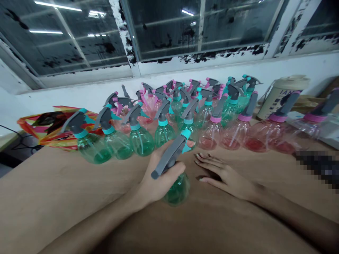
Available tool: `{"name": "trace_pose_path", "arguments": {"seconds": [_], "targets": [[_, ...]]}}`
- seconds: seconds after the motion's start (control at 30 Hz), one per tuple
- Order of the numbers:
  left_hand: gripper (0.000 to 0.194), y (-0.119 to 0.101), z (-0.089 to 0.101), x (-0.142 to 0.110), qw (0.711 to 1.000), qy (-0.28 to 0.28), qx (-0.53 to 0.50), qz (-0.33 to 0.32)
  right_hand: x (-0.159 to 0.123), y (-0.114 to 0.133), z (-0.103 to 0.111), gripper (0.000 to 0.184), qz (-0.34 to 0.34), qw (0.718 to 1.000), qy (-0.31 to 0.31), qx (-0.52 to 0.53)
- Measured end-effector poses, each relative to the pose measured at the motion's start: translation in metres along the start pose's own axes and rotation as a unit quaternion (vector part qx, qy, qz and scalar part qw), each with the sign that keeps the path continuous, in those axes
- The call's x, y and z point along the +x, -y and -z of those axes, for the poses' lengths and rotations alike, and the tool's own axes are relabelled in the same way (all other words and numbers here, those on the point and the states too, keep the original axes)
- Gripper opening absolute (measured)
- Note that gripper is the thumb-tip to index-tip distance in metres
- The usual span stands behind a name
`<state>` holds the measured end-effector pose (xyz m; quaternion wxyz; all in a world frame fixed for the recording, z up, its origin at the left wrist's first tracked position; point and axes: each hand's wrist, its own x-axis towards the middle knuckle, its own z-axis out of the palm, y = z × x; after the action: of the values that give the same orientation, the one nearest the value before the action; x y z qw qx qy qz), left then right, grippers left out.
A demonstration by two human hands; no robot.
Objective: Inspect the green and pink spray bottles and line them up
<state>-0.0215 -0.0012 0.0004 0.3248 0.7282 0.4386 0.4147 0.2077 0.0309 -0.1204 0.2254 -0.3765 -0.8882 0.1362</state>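
Observation:
My left hand (159, 173) is wrapped round the neck of a green spray bottle (177, 192) with a grey and turquoise trigger head. The bottle is upright at the near middle of the table, with some liquid in its lower part. To the right of it, my right hand (225, 176) lies on the tabletop, fingers stretched out, holding nothing. Just beyond both hands runs a front row of spray bottles, green ones (141, 143) on the left and pink ones (234, 135) on the right. My fingers hide the held bottle's neck.
More spray bottles (206, 113) crowd behind the front row, up to the white wall below the windows. A red and yellow plastic bag (60, 128) lies at the left. At the right stand a beige flask (284, 95) and a blurred-out dark object (320, 165) on the wooden table (79, 197).

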Motion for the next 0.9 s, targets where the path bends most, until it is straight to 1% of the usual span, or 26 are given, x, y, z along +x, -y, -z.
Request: {"name": "trace_pose_path", "arguments": {"seconds": [0.07, 0.13, 0.23, 0.3, 0.33, 0.43, 0.5, 0.6, 0.73, 0.9], "targets": [[0.022, 0.0004, 0.0011, -0.0004, 1.0, 0.015, -0.007, 0.008, -0.0001, -0.0002, 0.0, 0.057, -0.001, 1.0, 0.0, -0.003], [0.019, 0.0002, 0.0017, -0.0005, 1.0, 0.017, 0.0, 0.008, -0.0001, -0.0005, -0.0001, 0.056, -0.001, 1.0, 0.0, -0.003], [0.01, -0.001, 0.0013, 0.0004, 1.0, -0.014, 0.021, 0.004, -0.0002, -0.0013, -0.0005, 0.057, 0.002, 1.0, -0.001, 0.0], [0.009, -0.0017, 0.0006, 0.0014, 0.999, -0.038, 0.027, 0.001, -0.0003, -0.002, -0.0008, 0.057, 0.006, 1.0, 0.001, 0.0], [0.008, -0.002, 0.0002, 0.0019, 0.999, -0.039, 0.025, 0.001, -0.0004, -0.0022, -0.0009, 0.057, 0.008, 1.0, 0.0, 0.001], [0.014, -0.0025, -0.0007, 0.0034, 1.0, -0.013, 0.016, 0.003, -0.0007, -0.0024, -0.0009, 0.057, 0.01, 1.0, -0.008, 0.008], [0.016, -0.0027, -0.0011, 0.0041, 1.0, -0.01, 0.021, 0.0, -0.0005, -0.0021, -0.0006, 0.057, 0.01, 1.0, -0.011, 0.01], [0.016, -0.0019, -0.0017, 0.0051, 0.999, -0.027, 0.036, -0.003, 0.0001, -0.0011, 0.0, 0.057, 0.005, 1.0, 0.001, 0.0], [0.022, 0.0013, -0.0033, 0.0067, 0.998, -0.036, 0.042, -0.01, 0.0007, -0.0002, 0.0008, 0.058, -0.002, 1.0, 0.016, -0.011], [0.021, 0.0061, -0.0054, 0.0088, 0.998, -0.057, 0.023, -0.005, 0.0, 0.0002, 0.0014, 0.056, -0.001, 1.0, 0.01, -0.001]]}}
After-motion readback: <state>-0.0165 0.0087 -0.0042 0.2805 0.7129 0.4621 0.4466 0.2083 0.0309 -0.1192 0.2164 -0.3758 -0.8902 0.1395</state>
